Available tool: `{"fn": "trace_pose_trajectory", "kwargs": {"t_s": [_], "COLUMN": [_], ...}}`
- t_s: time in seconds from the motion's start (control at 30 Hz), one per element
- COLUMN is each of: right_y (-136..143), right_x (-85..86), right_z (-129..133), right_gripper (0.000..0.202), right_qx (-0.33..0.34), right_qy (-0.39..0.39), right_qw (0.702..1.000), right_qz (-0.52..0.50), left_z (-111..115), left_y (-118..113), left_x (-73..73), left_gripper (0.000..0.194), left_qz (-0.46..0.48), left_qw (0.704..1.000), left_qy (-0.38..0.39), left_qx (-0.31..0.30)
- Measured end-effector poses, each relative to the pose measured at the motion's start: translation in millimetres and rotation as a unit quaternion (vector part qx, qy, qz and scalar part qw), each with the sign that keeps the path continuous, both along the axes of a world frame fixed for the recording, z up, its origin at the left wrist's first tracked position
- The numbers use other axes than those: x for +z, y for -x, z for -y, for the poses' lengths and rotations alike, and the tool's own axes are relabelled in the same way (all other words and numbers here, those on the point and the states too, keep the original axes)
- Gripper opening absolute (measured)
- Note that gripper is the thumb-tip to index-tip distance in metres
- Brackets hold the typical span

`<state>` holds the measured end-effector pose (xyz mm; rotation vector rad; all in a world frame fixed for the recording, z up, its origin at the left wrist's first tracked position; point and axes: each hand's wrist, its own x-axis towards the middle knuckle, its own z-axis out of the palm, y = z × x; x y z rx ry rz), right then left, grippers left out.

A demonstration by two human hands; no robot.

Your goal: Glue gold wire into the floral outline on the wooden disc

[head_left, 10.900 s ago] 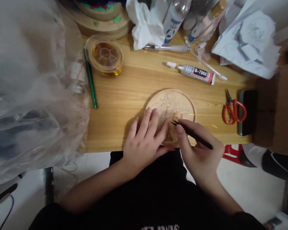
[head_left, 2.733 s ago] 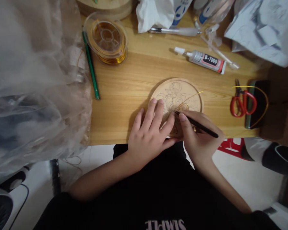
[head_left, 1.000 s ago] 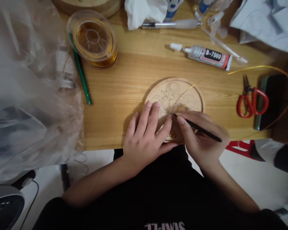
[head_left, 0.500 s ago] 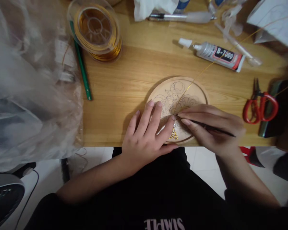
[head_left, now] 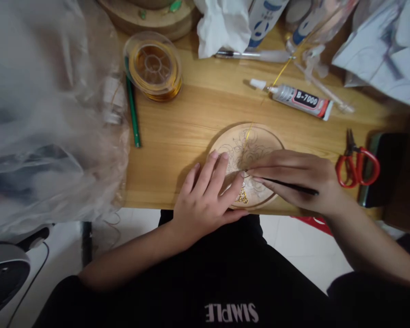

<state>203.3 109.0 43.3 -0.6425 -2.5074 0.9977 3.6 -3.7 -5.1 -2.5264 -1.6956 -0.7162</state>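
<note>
A round wooden plaque (head_left: 222,141) with a raised rim lies at the table's front edge, with curling line drawings on its pale face. Gold wire loops (head_left: 242,196) sit on its lower part. My left hand (head_left: 205,200) rests flat across its left side, fingers spread, the index fingertip near the middle. In my right hand (head_left: 297,177), closed in a pinch, are slim black tweezers (head_left: 290,185), their tip by my left index finger. A gold wire (head_left: 248,133) rises from that spot toward the back. My fingers hide part of the drawing.
Behind the plaque lies a glue tube (head_left: 302,100). Red-handled pliers (head_left: 357,166) and a dark phone (head_left: 384,159) are at right. A gold wire spool (head_left: 153,68), green pencil (head_left: 133,114) and plastic bag (head_left: 71,114) are at left. Tissue (head_left: 222,29) and pen (head_left: 256,55) lie behind.
The view has shifted, showing more of the table's back. The gold wire now stands steeper, swung leftward. My right hand and the tweezers have moved slightly left; my left hand stays on the plaque.
</note>
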Motion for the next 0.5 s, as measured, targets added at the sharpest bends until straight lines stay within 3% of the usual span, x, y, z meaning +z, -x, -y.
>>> {"fn": "trace_pose_trajectory", "kwargs": {"t_s": [0.23,0.5], "right_y": [3.6,17.7], "right_x": [10.4,22.1], "right_z": [-17.4,-29.2], "right_gripper": [0.018,0.036], "right_qx": [0.098,0.140], "right_qy": [-0.042,0.040], "right_qw": [0.994,0.980], "right_qz": [0.037,0.138], "left_z": [-0.2,0.8], "left_y": [0.2,0.3], "left_x": [1.1,-0.3], "left_gripper": [0.066,0.066], "left_qz": [0.003,0.005], "left_qw": [1.000,1.000], "left_qy": [-0.010,-0.007], "left_qx": [0.000,0.001]}}
